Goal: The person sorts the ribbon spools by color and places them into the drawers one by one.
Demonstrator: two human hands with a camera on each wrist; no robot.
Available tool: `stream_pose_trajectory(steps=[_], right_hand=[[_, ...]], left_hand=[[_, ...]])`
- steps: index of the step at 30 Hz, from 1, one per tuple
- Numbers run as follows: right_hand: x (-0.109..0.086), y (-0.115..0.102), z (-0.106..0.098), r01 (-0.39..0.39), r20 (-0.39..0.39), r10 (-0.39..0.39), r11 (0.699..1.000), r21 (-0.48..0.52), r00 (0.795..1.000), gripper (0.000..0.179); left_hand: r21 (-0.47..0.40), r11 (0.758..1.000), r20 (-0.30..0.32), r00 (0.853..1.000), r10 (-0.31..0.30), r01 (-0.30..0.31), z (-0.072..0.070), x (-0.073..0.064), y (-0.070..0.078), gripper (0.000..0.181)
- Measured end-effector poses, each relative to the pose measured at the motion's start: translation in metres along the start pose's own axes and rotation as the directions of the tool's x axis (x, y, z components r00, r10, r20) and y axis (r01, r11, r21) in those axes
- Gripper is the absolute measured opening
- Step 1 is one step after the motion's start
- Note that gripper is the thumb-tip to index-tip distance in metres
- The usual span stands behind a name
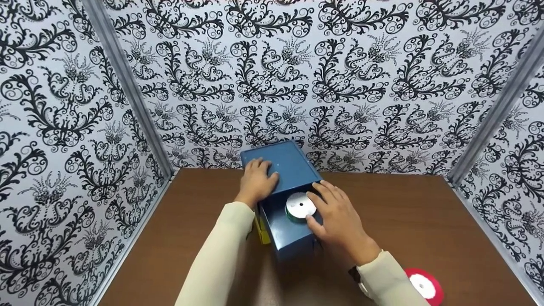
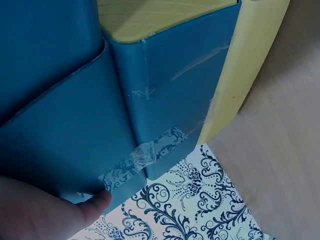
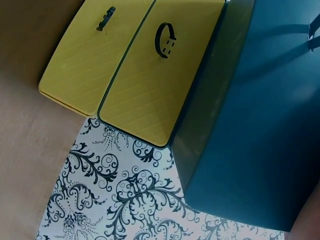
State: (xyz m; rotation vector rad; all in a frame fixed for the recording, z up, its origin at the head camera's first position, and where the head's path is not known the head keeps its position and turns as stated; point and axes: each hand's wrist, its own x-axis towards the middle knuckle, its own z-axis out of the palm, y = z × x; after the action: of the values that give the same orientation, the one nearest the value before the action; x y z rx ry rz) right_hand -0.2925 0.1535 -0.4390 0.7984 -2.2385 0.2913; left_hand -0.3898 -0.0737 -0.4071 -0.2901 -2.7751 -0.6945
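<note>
Spool [image 1: 297,206] in drawer [image 1: 282,225], beside right hand [image 1: 340,219].
Left hand [image 1: 256,178] rests spread on box [image 1: 293,163], gripping nothing; right half-curled at spool's rim, grip unclear. Spool probably best kept flat, low.

1 spool [image 1: 300,205] is in the drawer [image 1: 285,233] before the cabinet [image 1: 292,165], a 2nd spool [image 1: 428,284] on the table [image 1: 408,221] at right.

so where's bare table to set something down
Bare tabletop lies right of the blue drawer unit, beyond the red spool to the back wall, and between the left sleeve and left wall. Crowded: the open drawer, where the right hand is at a white-faced spool.
</note>
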Motion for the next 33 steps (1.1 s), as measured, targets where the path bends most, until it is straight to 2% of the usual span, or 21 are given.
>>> stream_pose_trajectory(steps=[14,22,28,33], right_hand=[[0.026,0.005,0.023,-0.013,-0.063,0.012,1.000,-0.016,0.998,0.052],[0.042,0.009,0.039,-0.086,0.020,0.087,0.996,-0.039,0.996,0.051],[0.053,0.012,0.046,-0.107,0.081,0.110,0.993,-0.042,0.991,0.053],[0.060,0.017,0.049,-0.119,0.101,0.123,0.992,-0.042,0.987,0.055]], left_hand=[[0.006,1.000,-0.022,1.000,0.013,-0.013,-0.001,-0.002,-0.001,0.046],[0.014,1.000,-0.014,1.000,0.024,-0.024,0.000,-0.002,-0.002,0.048],[0.017,1.000,-0.014,1.000,0.023,-0.023,0.000,-0.002,-0.003,0.049],[0.021,0.999,-0.019,0.999,0.025,-0.025,-0.001,-0.002,-0.001,0.048]])
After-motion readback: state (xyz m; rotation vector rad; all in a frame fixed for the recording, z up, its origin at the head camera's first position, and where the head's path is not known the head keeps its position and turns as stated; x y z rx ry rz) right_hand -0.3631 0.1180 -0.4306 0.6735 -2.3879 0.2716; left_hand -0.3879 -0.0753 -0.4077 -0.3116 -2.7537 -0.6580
